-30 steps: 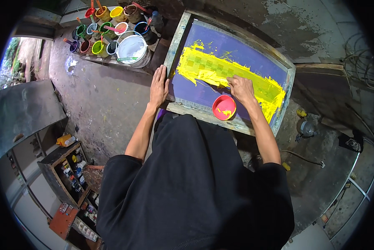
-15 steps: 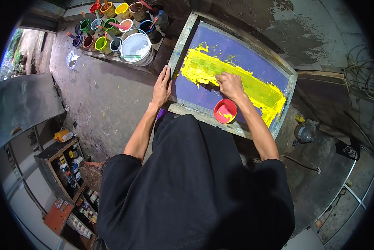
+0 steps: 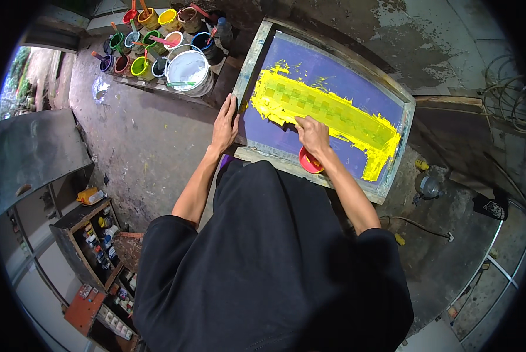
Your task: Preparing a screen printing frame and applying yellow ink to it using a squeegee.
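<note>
A wooden-framed screen [image 3: 253, 53] with a purple mesh carries a wide band of yellow paint [image 3: 351, 120] over a checked pattern. My left hand [image 3: 224, 126] rests along the frame's left side, fingers stretched. My right hand [image 3: 313, 136] is closed on a dark spreader [image 3: 286, 125] smeared with yellow paint, at the lower edge of the band; much of the tool is hidden by paint and fingers. Just below that hand a red bowl [image 3: 308, 161] with some yellow paint sits on the screen's lower part, partly covered by my wrist.
Several paint pots [image 3: 138, 67] with sticks and a white bucket [image 3: 186, 73] stand at upper left. A shelf of bottles [image 3: 87, 243] is at lower left. A water jug [image 3: 427, 186] and a hose [image 3: 427, 226] lie right of the screen, near coiled cables [image 3: 503, 94].
My right hand has moved left and toward me with the spreader, and my forearm now covers part of the red bowl. My left hand stays at the frame.
</note>
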`<state>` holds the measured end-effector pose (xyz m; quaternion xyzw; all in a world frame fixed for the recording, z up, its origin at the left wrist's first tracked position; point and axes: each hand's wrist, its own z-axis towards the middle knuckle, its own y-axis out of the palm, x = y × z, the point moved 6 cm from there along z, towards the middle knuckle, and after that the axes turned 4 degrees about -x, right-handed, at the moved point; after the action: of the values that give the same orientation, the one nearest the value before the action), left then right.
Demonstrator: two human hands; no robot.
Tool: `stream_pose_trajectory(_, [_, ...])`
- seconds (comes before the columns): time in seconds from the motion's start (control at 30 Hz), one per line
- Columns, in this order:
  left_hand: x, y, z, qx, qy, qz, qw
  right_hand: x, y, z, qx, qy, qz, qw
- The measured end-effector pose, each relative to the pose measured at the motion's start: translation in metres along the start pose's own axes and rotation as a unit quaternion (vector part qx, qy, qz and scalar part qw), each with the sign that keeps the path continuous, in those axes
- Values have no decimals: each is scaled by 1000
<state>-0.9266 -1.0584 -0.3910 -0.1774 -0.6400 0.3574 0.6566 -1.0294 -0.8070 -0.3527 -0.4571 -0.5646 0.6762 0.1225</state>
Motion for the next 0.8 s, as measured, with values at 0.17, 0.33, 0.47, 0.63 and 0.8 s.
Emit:
stream_pose_trajectory(0.17, [2,-2,0,-4,5,5,1000,-24,4,7,6,-16,-30,999])
stream_pose_trajectory(0.33, [5,4,5,-11,-1,-10,1000,-22,-7,31,-43,-18,-60,997])
stream_pose_trajectory(0.47, [4,4,6,-12,-4,-10,1000,-20,-11,39,-70,-28,-48,996])
stream_pose_trajectory(0.63, [1,3,2,-9,6,-12,1000,-5,8,39,-86,5,56,995])
stream_pose_trajectory(0.8, [2,0,3,-15,-3,-26,1000,25,26,35,-108,68,176,976])
